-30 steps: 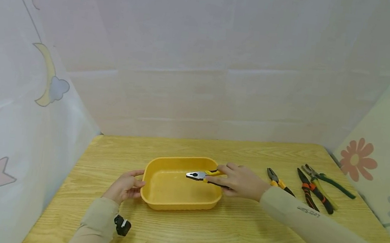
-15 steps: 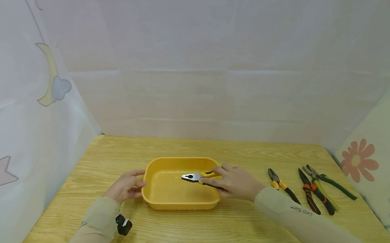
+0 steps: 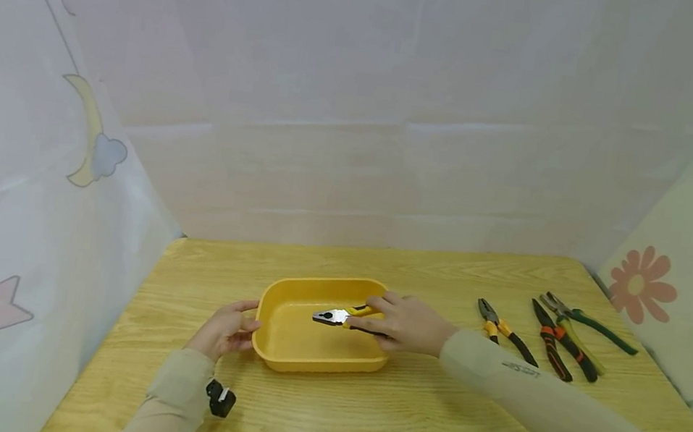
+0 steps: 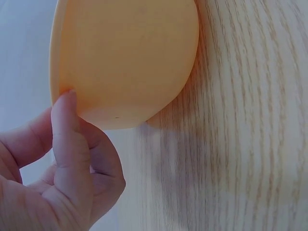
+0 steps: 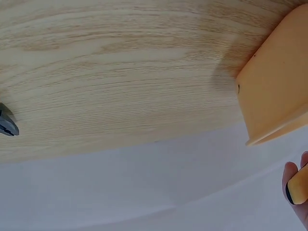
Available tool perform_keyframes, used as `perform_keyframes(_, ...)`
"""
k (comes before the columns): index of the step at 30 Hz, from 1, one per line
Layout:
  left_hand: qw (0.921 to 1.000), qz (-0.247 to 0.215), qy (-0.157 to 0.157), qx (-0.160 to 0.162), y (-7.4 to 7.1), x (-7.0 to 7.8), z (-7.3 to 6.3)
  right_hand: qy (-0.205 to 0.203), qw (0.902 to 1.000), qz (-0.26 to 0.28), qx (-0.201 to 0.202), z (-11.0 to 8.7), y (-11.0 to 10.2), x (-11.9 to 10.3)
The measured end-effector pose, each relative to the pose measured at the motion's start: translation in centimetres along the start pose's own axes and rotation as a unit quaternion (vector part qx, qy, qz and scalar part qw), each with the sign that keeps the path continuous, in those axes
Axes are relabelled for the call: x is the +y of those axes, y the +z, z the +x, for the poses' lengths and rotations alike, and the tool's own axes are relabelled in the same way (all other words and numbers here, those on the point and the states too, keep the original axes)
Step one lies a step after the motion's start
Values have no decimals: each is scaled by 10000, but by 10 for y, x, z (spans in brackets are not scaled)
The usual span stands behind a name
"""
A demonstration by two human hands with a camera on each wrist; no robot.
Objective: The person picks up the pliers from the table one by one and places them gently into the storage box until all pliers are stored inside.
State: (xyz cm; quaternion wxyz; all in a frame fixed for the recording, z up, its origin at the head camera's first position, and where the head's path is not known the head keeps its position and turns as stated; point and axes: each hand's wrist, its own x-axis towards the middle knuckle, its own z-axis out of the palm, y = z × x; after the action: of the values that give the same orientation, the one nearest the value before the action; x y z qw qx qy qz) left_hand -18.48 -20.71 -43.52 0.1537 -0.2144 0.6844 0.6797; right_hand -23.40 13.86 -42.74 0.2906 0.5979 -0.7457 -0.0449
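A yellow plastic basin (image 3: pixel 320 367) with rounded corners sits on the wooden table. My left hand (image 3: pixel 225 330) pinches its left end at the rim; the left wrist view shows the thumb pressed to the basin wall (image 4: pixel 125 57). Over the basin's right half, my right hand (image 3: pixel 416 325) holds combination pliers (image 3: pixel 331 316) by their yellow-and-black handles, the silver head pointing left above the basin floor. In the right wrist view only a yellow handle end (image 5: pixel 299 186) and some fingers show at the right edge, beside the basin wall (image 5: pixel 276 82).
On the right of the table (image 3: pixel 425 416) lie yellow-and-black pliers (image 3: pixel 504 329), red-and-black long-nose pliers (image 3: pixel 557 336) and green-handled pliers (image 3: pixel 597 329). Printed cloth walls (image 3: pixel 297 188) stand behind and at both sides.
My right hand has moved left with the pliers, carrying them farther over the basin. The left hand keeps its hold on the rim, and the basin stays put.
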Motion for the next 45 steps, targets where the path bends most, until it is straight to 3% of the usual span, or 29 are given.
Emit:
perform_keyframes(14,10000,15,-25,-39,0,0,1,-1,9998,216,-18,12,13,-4)
perform_keyframes(28,10000,55,-16,-35,0,1,1,151,9936,537,-987,27,13,-15)
perform_keyframes(45,9998,188,0,2,0,0,0,-304,9776,808,-1922,40,37,-19)
